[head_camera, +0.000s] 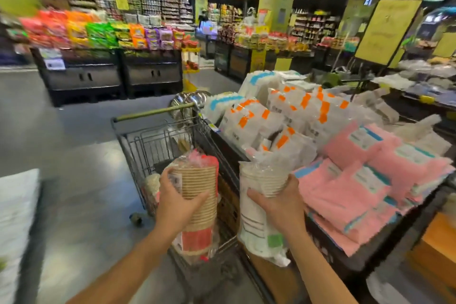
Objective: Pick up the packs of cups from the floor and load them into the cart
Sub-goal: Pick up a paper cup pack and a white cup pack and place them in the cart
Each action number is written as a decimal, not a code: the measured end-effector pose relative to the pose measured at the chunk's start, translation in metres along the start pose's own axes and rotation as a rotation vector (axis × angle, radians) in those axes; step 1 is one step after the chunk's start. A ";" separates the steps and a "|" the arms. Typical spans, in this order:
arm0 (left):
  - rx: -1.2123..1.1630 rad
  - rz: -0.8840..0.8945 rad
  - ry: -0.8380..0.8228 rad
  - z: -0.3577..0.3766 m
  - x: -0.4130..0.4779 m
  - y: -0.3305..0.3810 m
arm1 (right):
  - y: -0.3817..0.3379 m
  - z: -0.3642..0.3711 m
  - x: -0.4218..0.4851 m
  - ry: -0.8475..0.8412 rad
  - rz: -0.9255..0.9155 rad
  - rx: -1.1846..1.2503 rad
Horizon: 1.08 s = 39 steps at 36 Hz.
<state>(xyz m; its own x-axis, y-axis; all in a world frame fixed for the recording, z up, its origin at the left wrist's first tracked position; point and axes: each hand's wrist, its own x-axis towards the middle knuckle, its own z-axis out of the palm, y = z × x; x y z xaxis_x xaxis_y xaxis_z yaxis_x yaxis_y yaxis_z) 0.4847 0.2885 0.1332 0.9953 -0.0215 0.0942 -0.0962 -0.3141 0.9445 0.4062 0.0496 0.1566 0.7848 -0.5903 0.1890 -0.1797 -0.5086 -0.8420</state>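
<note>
We are standing in a supermarket aisle, looking down at our two bare arms. Our left hand [181, 201] has its grip wrapped around a tall pack of brown paper cups [197, 202], held upright above the wire cart [148, 145]. Our right hand [281, 202] has its grip closed on a pack of white cups [259, 207], just beside the cart's right edge and close to a display of pink packets [365, 180]. Both packs are off the floor, not yet in the basket. The wrapping looks slippery, so a loose one-handed hold could let a pack slide, or the white pack could snag the display.
</note>
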 end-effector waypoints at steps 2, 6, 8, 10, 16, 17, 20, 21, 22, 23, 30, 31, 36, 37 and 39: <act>-0.007 -0.051 0.072 0.003 0.015 -0.004 | 0.003 0.013 0.028 -0.063 -0.016 -0.008; -0.027 -0.136 0.189 0.001 0.044 -0.020 | 0.006 0.043 0.080 -0.160 -0.031 0.009; -0.039 -0.172 0.234 0.000 0.057 -0.030 | 0.007 0.059 0.098 -0.197 -0.045 0.028; -0.053 -0.203 0.248 0.001 0.068 -0.038 | 0.009 0.078 0.114 -0.236 -0.019 0.038; -0.072 -0.275 0.245 0.010 0.118 -0.075 | 0.025 0.145 0.162 -0.328 0.019 -0.016; -0.076 -0.299 0.241 0.015 0.126 -0.082 | 0.026 0.155 0.166 -0.336 0.027 -0.036; -0.074 -0.373 0.199 0.032 0.148 -0.102 | 0.030 0.185 0.179 -0.353 0.050 -0.121; -0.075 -0.391 0.181 0.039 0.155 -0.111 | 0.033 0.196 0.183 -0.372 0.067 -0.145; -0.067 -0.414 0.173 0.047 0.162 -0.122 | 0.037 0.207 0.187 -0.390 0.083 -0.163; -0.059 -0.428 0.169 0.055 0.169 -0.131 | 0.042 0.217 0.191 -0.403 0.104 -0.185; -0.017 -0.665 0.159 0.112 0.199 -0.202 | 0.099 0.286 0.208 -0.540 0.247 -0.343; 0.001 -0.701 0.161 0.120 0.203 -0.214 | 0.108 0.297 0.211 -0.558 0.268 -0.371; 0.039 -0.905 0.177 0.159 0.214 -0.277 | 0.173 0.355 0.221 -0.671 0.359 -0.536; 0.049 -0.950 0.185 0.166 0.216 -0.291 | 0.187 0.367 0.223 -0.694 0.381 -0.568; 0.071 -1.033 0.168 0.182 0.219 -0.317 | 0.211 0.388 0.226 -0.747 0.450 -0.631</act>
<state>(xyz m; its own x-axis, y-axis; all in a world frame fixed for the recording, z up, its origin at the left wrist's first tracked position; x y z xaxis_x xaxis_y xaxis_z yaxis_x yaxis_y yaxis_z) 0.7348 0.2101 -0.2026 0.5784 0.4193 -0.6998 0.8058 -0.1597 0.5703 0.7763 0.0519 -0.1749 0.6957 -0.3802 -0.6095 -0.6480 -0.6982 -0.3042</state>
